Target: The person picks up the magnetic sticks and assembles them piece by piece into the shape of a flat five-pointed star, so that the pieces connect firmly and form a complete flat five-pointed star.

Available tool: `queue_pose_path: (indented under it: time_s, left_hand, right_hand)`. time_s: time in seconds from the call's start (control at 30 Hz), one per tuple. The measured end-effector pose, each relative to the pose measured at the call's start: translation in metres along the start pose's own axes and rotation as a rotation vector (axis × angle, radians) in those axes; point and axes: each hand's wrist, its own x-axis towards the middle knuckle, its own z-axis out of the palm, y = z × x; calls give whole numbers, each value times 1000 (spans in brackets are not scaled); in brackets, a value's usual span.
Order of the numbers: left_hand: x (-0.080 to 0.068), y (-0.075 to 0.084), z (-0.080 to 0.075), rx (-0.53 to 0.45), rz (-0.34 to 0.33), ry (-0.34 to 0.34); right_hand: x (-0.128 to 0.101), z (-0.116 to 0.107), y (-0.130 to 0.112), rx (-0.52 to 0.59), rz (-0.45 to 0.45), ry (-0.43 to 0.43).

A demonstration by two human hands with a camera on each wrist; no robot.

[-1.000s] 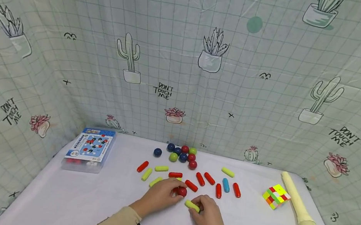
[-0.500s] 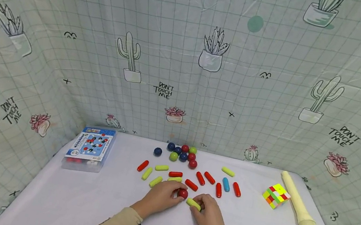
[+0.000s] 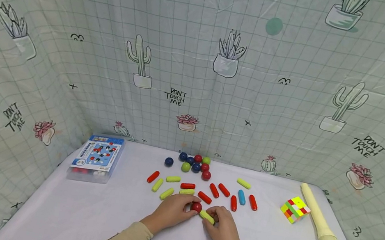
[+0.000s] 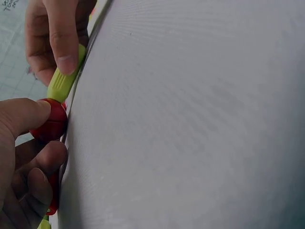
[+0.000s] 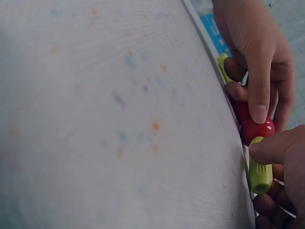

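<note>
My left hand (image 3: pixel 173 210) pinches a red ball (image 3: pixel 196 207) between thumb and fingers, low over the white table. In my right hand (image 3: pixel 222 228) a yellow-green rod (image 3: pixel 207 216) is pinched, its far end meeting the ball's right side. The left wrist view shows the rod (image 4: pixel 61 86) against the red ball (image 4: pixel 50 121), with the left thumb on the ball. From the right wrist, the ridged rod (image 5: pixel 260 169) lies under the right thumb, its end touching the ball (image 5: pixel 257 129). Whether the rod sits inside a hole in the ball cannot be told.
Beyond my hands lie several red rods (image 3: pixel 205 198), yellow-green rods (image 3: pixel 167 193) and one blue rod (image 3: pixel 241 197). Blue, red and green balls (image 3: pixel 195 167) cluster behind them. A kit box (image 3: pixel 97 159) stands left; a puzzle cube (image 3: pixel 295 210) and a pale-yellow baton-like object (image 3: pixel 317 217) lie right.
The red ball and the yellow-green rod, apart with a small gap before, now touch. My left hand has shifted slightly right with the ball; the right hand has hardly moved.
</note>
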Motion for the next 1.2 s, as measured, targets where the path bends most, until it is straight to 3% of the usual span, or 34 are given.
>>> queue_pose_path:
  time_s: [0.73,0.83,1.0,1.1,1.2]
  left_hand:
    - [-2,-2,2,-35,0,34]
    - [-3,-5,3,-52,-11,77]
    - [-4,-11,0,-88,-61,211]
    - [-4,-13,-3,-57,-97,259]
    - [-5,-14,-5,24,-116,253]
  right_hand:
    - [1,3,-2,-32,-32,22]
    - [1,3,-2,-31,-28,18]
    - [1,2,-3,-23,-18,9]
    - [2,2,-3,-21,-18,7]
    - [2,2,-3,-19,-15,10]
